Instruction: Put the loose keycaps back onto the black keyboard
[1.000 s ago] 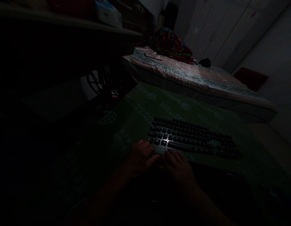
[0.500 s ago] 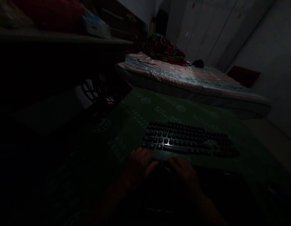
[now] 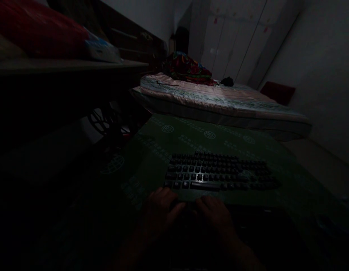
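A black keyboard (image 3: 219, 171) lies on the green table (image 3: 185, 131), its rows of keys facing up and a glint of light on the keys left of its middle. My left hand (image 3: 160, 207) is just in front of the keyboard's left part, fingers bent over. Close to its right is my right hand (image 3: 215, 212), also with bent fingers. Both hands seem to grip the far edge of a dark flat panel (image 3: 265, 226) that spreads toward me and to the right. Deep shadow hides most of that panel and the undersides of my hands.
Beyond the table stands a bed (image 3: 219, 98) with a bunched patterned blanket (image 3: 188, 69). To the left, a shelf-like top (image 3: 64, 64) carries a red bundle (image 3: 47, 30) and a pale packet (image 3: 103, 51). A spoked wheel (image 3: 101, 120) shows beneath it.
The view has shifted, so the room and table appear lower and slightly further left. Both hands stay at the dark panel's edge, in nearly the same place before the keyboard.
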Available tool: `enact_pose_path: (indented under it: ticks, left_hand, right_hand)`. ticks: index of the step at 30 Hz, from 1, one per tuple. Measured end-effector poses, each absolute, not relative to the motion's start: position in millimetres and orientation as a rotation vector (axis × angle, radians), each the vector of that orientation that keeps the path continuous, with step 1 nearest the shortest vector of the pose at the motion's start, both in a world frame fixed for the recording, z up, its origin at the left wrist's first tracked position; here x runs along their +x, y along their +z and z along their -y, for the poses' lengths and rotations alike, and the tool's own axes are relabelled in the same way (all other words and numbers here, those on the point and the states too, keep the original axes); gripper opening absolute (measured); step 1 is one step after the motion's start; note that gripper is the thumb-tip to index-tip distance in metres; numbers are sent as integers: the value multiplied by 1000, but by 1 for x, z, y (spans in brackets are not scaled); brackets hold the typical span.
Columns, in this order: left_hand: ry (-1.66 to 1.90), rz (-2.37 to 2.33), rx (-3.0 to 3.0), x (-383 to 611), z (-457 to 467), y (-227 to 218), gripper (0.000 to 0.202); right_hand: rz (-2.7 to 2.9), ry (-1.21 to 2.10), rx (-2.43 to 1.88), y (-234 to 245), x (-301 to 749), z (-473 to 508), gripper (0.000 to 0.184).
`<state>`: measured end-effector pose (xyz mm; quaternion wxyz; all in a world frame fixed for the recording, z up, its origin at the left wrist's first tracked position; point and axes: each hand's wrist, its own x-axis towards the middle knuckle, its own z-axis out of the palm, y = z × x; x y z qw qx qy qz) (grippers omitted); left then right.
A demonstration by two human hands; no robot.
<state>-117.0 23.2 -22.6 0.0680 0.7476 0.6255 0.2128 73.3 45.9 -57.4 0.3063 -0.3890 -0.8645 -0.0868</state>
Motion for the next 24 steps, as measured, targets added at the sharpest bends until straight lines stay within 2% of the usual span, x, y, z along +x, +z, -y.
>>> enact_pose_path:
  ticks: [15, 24]
  left_hand:
    - [710, -1849, 2307, -118, -22, -28, 10]
    - [727, -1845, 2334, -118, -21, -30, 11]
  right_hand:
    - [2324, -286, -962, -47, 75, -48, 15]
    - [2289, -317, -901, -50, 75, -49, 26]
